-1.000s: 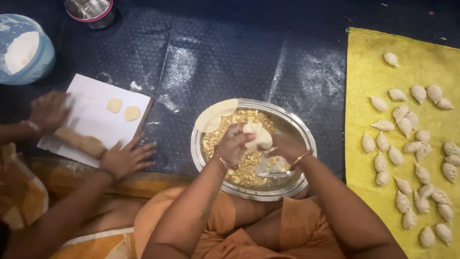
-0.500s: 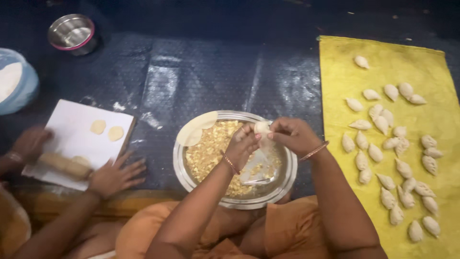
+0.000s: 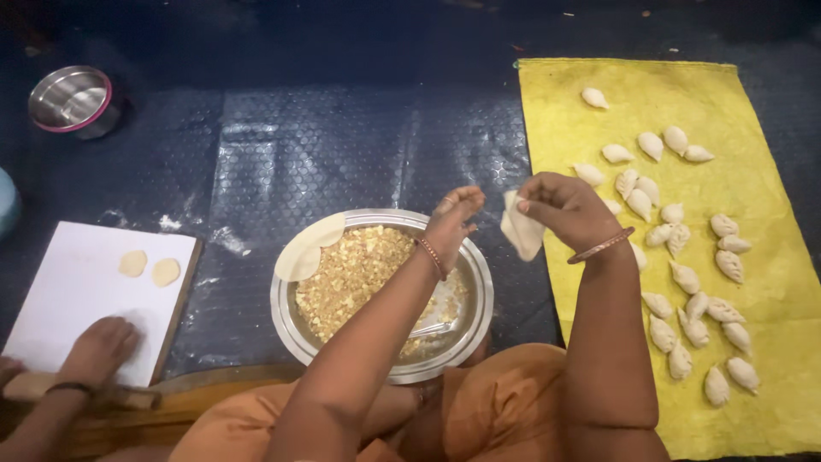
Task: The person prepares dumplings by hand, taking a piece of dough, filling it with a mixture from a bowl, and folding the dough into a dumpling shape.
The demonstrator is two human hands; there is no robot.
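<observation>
Our right hand (image 3: pixel 560 210) pinches a folded dumpling (image 3: pixel 521 233) by its upper edge, held in the air between the steel bowl (image 3: pixel 475 282) and the left edge of the yellow cloth (image 3: pixel 547 94). Our left hand (image 3: pixel 453 214) hovers beside it, fingers loosely curled, holding nothing. Risks — the thin grip may tear or unseal the dough, spilling filling (image 3: pixel 351 274) onto the floor mat (image 3: pixel 342 145); set down carelessly, it could stick to the finished dumplings (image 3: pixel 676 227) crowding the cloth.
</observation>
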